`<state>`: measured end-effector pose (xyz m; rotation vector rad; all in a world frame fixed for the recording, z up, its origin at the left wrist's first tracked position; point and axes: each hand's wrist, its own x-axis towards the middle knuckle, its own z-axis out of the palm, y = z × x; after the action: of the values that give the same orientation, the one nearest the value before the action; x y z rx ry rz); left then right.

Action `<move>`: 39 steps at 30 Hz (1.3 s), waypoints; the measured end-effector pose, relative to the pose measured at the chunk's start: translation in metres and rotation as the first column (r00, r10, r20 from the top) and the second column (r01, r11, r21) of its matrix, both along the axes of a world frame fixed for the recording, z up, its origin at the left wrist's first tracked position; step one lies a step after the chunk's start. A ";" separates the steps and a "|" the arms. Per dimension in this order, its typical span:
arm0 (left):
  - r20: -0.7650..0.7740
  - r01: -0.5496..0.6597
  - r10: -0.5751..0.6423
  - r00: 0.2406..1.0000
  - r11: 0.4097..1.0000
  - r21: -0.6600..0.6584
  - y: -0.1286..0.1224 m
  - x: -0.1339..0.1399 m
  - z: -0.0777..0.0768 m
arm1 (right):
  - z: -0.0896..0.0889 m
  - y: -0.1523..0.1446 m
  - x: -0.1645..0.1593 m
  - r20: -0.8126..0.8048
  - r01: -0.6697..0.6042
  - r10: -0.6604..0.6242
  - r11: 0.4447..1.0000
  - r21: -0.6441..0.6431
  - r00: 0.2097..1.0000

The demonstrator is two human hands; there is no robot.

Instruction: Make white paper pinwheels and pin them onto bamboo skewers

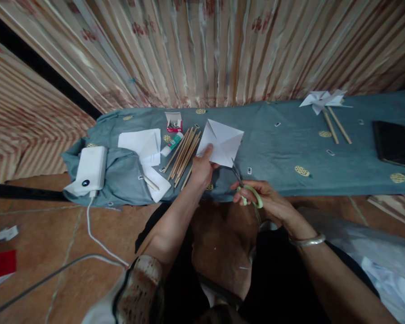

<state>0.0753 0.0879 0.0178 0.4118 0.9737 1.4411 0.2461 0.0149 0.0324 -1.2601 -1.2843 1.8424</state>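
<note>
My left hand (203, 168) pinches the lower left edge of a square white sheet of paper (224, 140), thumb on top. Crease lines run across the paper towards its corners. In my right hand (266, 196) is a pair of scissors (254, 193) with light green handles, my fingers through the loops. The blades point up and left, with their tips at the paper's lower right corner; whether they cut into it is too small to tell. Just left of the paper lies a bundle of thin wooden sticks (182, 157).
A glue stick (172, 144), a red box of small metal pins (174, 123), more white paper (141, 146) and a white power bank (92, 168) with a cable lie left on the cloth-covered table (273, 153). Paper pinwheels (322, 100) on sticks and a dark phone (393, 143) are at right.
</note>
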 end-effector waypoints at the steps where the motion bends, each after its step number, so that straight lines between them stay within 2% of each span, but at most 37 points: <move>1: -0.006 0.007 -0.007 1.000 1.000 -0.001 0.000 0.001 0.000 | -0.001 0.000 0.000 0.001 0.004 -0.004 1.000 0.012 1.000; 13: -0.024 0.019 -0.019 1.000 1.000 0.011 -0.003 0.003 -0.005 | -0.001 -0.001 -0.004 0.029 0.052 -0.053 0.997 0.059 0.998; 24: -0.020 0.035 -0.034 0.999 0.999 0.033 -0.004 0.005 -0.007 | -0.006 0.002 -0.002 0.043 0.039 -0.043 0.996 0.084 0.998; 33: -0.049 0.008 -0.010 0.999 0.999 -0.045 -0.003 0.007 -0.001 | -0.005 0.005 -0.001 0.028 0.043 -0.043 0.999 0.021 0.999; 39: -0.024 -0.002 0.001 1.000 1.000 -0.025 -0.001 0.006 -0.005 | -0.007 0.005 -0.002 0.016 0.053 -0.053 0.999 0.009 0.998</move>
<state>0.0814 0.0866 0.0130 0.4112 1.0103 1.4270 0.2441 0.0203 0.0256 -1.2943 -1.2540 1.7920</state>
